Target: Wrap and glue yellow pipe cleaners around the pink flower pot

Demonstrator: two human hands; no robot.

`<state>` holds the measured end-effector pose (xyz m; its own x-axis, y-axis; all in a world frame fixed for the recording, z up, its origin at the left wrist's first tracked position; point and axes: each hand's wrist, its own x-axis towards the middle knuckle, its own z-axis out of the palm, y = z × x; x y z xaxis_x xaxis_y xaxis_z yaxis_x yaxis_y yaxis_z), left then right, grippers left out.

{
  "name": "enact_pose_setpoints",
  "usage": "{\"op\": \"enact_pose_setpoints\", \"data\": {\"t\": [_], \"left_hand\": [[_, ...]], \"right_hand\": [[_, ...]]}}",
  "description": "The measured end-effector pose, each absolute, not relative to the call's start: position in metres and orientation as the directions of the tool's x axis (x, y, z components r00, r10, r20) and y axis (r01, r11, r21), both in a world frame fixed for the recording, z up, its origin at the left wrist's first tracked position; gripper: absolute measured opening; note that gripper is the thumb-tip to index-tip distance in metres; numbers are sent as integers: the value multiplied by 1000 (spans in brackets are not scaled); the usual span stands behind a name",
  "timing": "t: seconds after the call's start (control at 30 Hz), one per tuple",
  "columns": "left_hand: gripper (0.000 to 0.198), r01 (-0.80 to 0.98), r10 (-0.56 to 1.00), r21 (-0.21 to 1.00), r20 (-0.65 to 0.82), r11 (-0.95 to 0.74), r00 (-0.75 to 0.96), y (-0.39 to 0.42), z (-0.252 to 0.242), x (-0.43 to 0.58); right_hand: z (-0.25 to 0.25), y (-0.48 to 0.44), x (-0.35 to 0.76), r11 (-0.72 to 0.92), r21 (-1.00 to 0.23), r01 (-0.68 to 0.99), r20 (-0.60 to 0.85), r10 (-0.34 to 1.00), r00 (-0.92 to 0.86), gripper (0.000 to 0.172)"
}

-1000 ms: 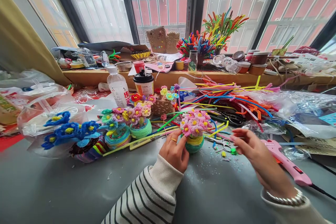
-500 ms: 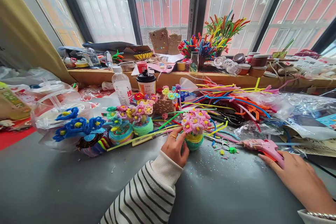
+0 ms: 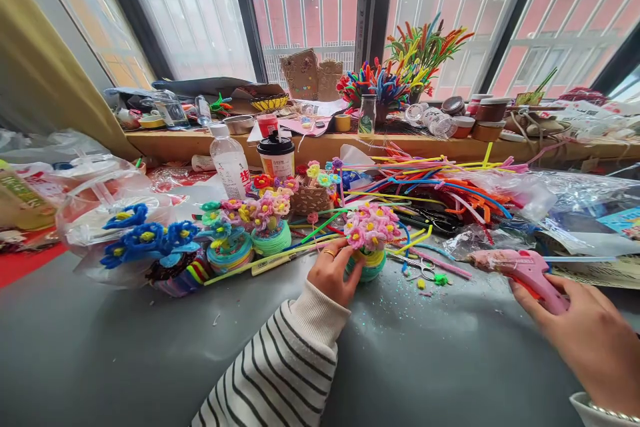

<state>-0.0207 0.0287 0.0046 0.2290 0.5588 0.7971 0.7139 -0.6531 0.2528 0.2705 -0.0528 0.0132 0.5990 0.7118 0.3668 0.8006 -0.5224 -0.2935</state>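
Observation:
My left hand (image 3: 334,272), in a striped sleeve with a gold ring, grips the side of a small pot of pink pipe-cleaner flowers (image 3: 370,232) standing on the grey table (image 3: 150,360). My right hand (image 3: 587,333) is closed around the handle of a pink hot glue gun (image 3: 523,268) at the right, lifted a little, its nozzle pointing left toward the pot. Between the pot and the gun lie small scissors (image 3: 419,268) and green and yellow scraps (image 3: 440,279).
Several finished flower pots (image 3: 240,233) and a blue bunch (image 3: 145,240) stand to the left. A heap of loose pipe cleaners (image 3: 440,190) and plastic bags (image 3: 575,200) fill the right. A bottle (image 3: 229,161), a cup (image 3: 275,155) and a cluttered windowsill (image 3: 350,140) are behind.
My right hand left the spot beside the pot, went right to the glue gun, closed on its handle and raised it. My left hand stayed on the pot.

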Motion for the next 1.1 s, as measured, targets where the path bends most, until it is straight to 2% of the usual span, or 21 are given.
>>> {"op": "enact_pose_setpoints", "data": {"t": [0.1, 0.2, 0.33, 0.5, 0.87, 1.1], "left_hand": [[16, 709, 532, 235, 815, -665, 229, 29, 6, -20], [14, 705, 510, 219, 829, -675, 231, 28, 8, -20], [16, 719, 506, 193, 827, -667, 247, 25, 8, -15], [20, 735, 467, 163, 854, -659, 230, 20, 7, -6], [12, 754, 462, 156, 861, -638, 213, 21, 7, -2], [13, 751, 494, 184, 844, -634, 210, 22, 4, -5]], "right_hand": [[16, -58, 260, -457, -302, 837, 494, 676, 547, 56], [15, -61, 247, -406, -318, 856, 553, 654, 516, 58], [13, -64, 223, -310, -382, 871, 567, 665, 486, 63], [10, -60, 196, -279, -416, 865, 528, 700, 480, 61], [5, -44, 174, -203, -371, 906, 523, 761, 385, 62], [6, -42, 162, -186, -354, 916, 573, 731, 370, 59]]}}
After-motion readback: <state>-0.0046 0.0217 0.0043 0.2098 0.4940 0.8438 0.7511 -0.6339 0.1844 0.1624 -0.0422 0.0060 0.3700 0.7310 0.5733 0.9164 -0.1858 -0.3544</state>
